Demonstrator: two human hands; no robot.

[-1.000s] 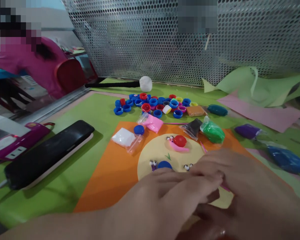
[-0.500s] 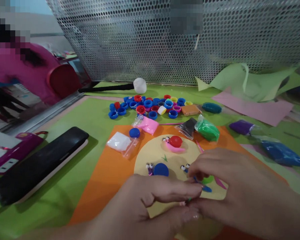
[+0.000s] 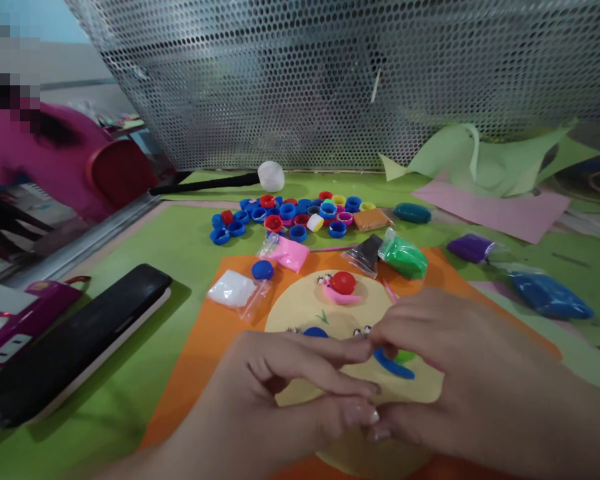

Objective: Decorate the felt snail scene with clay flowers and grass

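Note:
Both my hands meet low over a yellow paper circle (image 3: pixel 305 307) that lies on an orange sheet (image 3: pixel 215 347). My left hand (image 3: pixel 280 393) has its thumb and fingers pinched against the fingertips of my right hand (image 3: pixel 470 373), which is also closed in a pinch. What sits between the fingertips is hidden. Just beyond the fingers, a blue clay strip (image 3: pixel 394 365) lies beside a green cap (image 3: pixel 406 355). A blue cap (image 3: pixel 315 331) with small eyes peeks over my left hand. Farther up the circle sits a red cap (image 3: pixel 343 282) on pink clay.
Several bottle caps (image 3: pixel 290 217) lie heaped behind the orange sheet, ringed by bags of white (image 3: pixel 230 290), pink (image 3: pixel 290 253), green (image 3: pixel 404 257), purple (image 3: pixel 470 247) and blue clay (image 3: pixel 547 297). A black case (image 3: pixel 75 340) lies left. A mesh screen (image 3: pixel 330 80) stands behind; a person in pink (image 3: pixel 40 153) is at left.
My hands went from lying over the circle to pinching fingertip to fingertip. The blue clay strip and green cap came into view; the blue cap is now partly covered by my left hand.

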